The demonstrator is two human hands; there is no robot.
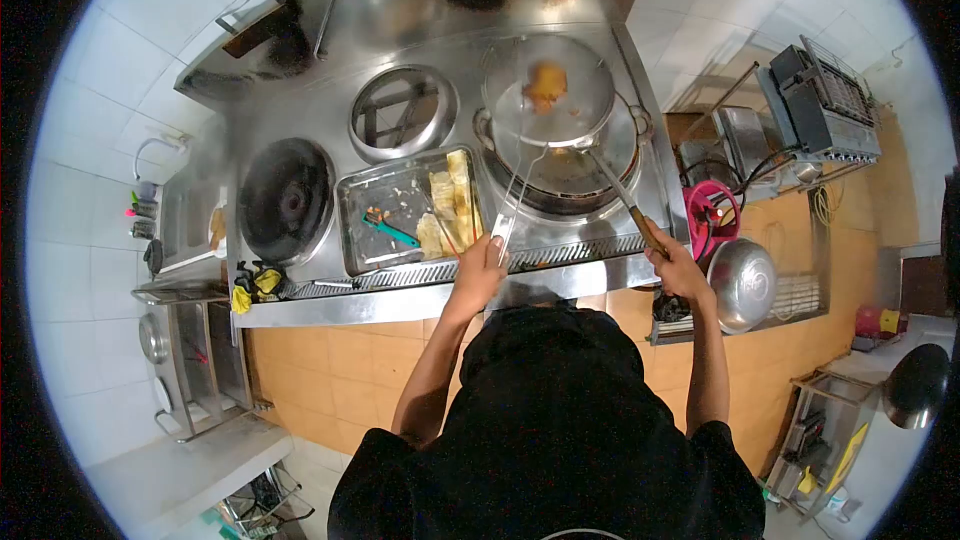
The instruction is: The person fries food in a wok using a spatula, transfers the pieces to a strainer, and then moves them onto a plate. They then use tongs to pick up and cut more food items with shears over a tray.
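Observation:
My right hand (682, 268) is wrapped round the wooden handle (652, 233) of a round mesh strainer (505, 105). The strainer lies above a wide two-handled pot (565, 202), with a golden-brown fried piece (546, 86) in its mesh. In my left hand (480, 278) are metal tongs (508, 220), closed fingers round the rear end, the two thin arms pointing toward the strainer's near rim. Left of the pot, a rectangular metal tray (352, 202) holds pale yellow food pieces (450, 198) and a green-handled tool (390, 228).
A dark wok (287, 202) sits on the left burner, and an open burner ring (402, 112) is behind the tray. Black-and-yellow gloves (257, 285) lie at the front left edge. On the right are a pink basket (712, 202) and a large metal bowl (742, 285).

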